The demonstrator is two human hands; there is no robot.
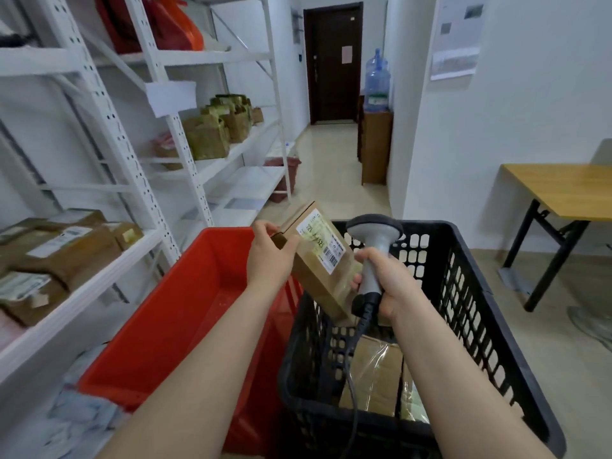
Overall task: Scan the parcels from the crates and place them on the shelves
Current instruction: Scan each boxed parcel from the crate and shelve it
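Note:
My left hand grips the top end of a brown cardboard parcel with a white barcode label, held tilted above the black crate. My right hand is closed around the handle of a grey barcode scanner, whose head sits right beside the label; its fingertips also touch the parcel's edge. More brown parcels lie at the bottom of the black crate. A red crate stands to the left, showing only its bare floor.
White metal shelves run along the left, with brown parcels on the near shelf and paper bags farther back. A wooden table stands at right. A corridor with water bottles and a dark door lies ahead.

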